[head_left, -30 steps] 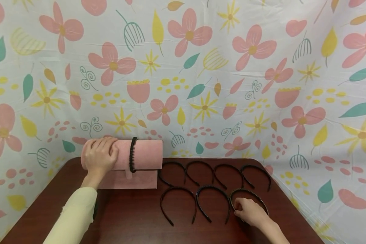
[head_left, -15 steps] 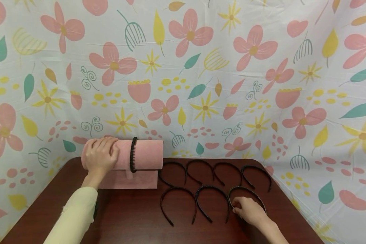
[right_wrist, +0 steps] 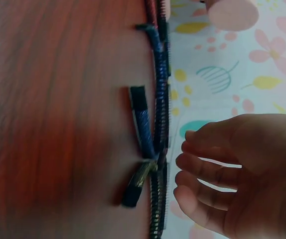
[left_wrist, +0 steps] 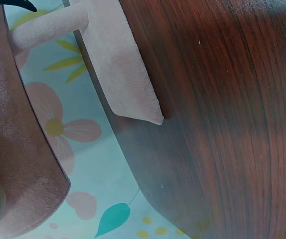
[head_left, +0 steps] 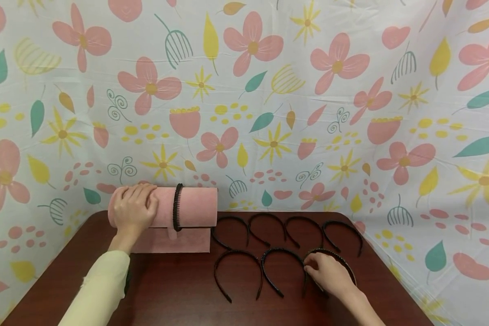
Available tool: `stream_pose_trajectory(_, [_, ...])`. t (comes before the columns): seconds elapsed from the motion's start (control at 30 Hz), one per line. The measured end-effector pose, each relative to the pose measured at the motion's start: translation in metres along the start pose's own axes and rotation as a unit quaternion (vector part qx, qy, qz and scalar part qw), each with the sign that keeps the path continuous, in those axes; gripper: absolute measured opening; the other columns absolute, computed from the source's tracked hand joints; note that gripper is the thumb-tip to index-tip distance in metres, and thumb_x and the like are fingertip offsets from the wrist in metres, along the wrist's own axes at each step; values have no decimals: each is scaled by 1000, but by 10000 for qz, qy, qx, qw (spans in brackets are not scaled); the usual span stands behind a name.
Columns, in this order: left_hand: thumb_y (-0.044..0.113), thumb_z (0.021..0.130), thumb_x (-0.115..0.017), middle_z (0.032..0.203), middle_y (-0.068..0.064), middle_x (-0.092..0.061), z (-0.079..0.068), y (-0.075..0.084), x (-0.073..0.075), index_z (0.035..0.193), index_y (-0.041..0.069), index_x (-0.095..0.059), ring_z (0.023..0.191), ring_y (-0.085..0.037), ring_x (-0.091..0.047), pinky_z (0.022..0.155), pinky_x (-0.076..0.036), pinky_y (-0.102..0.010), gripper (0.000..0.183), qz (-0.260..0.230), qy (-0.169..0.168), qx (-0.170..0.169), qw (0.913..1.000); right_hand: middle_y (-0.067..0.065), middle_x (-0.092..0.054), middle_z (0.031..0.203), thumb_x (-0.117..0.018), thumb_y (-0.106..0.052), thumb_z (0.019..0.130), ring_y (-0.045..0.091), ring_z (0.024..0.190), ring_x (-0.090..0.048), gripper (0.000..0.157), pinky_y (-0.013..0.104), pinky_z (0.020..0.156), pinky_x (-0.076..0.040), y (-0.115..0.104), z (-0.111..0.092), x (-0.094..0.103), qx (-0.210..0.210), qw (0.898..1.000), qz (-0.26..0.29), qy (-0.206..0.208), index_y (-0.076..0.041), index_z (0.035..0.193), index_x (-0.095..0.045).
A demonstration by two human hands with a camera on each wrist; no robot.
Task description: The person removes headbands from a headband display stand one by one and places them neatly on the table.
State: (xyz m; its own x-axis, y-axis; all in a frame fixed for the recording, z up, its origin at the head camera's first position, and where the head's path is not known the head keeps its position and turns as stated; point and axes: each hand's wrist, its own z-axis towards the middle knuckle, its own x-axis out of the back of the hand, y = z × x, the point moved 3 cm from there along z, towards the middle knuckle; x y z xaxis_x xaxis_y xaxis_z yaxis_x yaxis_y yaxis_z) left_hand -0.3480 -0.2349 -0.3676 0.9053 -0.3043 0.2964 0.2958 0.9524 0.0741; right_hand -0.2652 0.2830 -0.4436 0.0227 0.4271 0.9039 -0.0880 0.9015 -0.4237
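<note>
My left hand (head_left: 132, 206) grips the left end of a pink plush headband stand (head_left: 197, 206), a horizontal roll on a base. A dark toothed headband (head_left: 177, 207) sits around the roll's middle. My right hand (head_left: 329, 271) hovers over the front row's rightmost headband (head_left: 342, 258), which has gold-toned trim and lies on the table. In the right wrist view the fingers (right_wrist: 203, 174) are loosely bent with nothing visible between them. Just left lies a dark blue headband (head_left: 285, 251), then a thin dark reddish one (head_left: 238, 251).
A back row of several black headbands (head_left: 267, 216) lies right of the stand. Everything rests on a reddish-brown wooden table (head_left: 175, 290). A floral cloth (head_left: 244, 113) hangs behind the table's back edge.
The rightmost front headband has shifted slightly left and back, and the third back-row headband slightly left. My right hand has moved a little left and away from me. The left hand stays put.
</note>
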Motion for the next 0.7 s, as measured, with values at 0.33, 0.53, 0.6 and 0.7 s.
stream_pose_trajectory(0.33, [31, 92, -44, 104, -10, -76, -1, 0, 0, 101, 10, -76, 96, -33, -69, 98, -45, -51, 39, -39, 22, 18, 10000, -6, -67, 93, -71, -19, 89, 6, 62, -51, 10, 26, 51, -40, -36, 6, -3, 471, 9981, -31, 385, -22, 99, -72])
stream_pose_trajectory(0.53, [31, 91, -45, 101, -10, -76, -1, 0, -1, 99, 9, -76, 94, -33, -69, 96, -46, -51, 39, -90, 166, 11, 9998, -12, -61, 84, -71, -18, 89, 3, 63, -49, 9, 23, 53, -40, -58, 10, -6, 766, 9956, 82, 528, -26, 93, -70])
stream_pose_trajectory(0.6, [31, 91, -45, 102, -10, -76, -1, 0, -1, 100, 9, -76, 95, -33, -69, 97, -45, -51, 39, -65, 102, 11, 9999, -13, -60, 85, -72, -18, 89, 2, 67, -51, 9, 23, 55, -41, -64, 11, -8, 887, 9943, 108, 576, -27, 93, -70])
stream_pose_trajectory(0.7, [31, 92, -43, 104, -10, -76, -1, 1, -1, 102, 9, -76, 96, -33, -69, 99, -44, -51, 40, -12, -28, 19, 10000, -15, -59, 85, -71, -18, 89, 1, 70, -52, 9, 21, 57, -42, -72, 14, -9, 1071, 9918, 125, 688, -27, 93, -70])
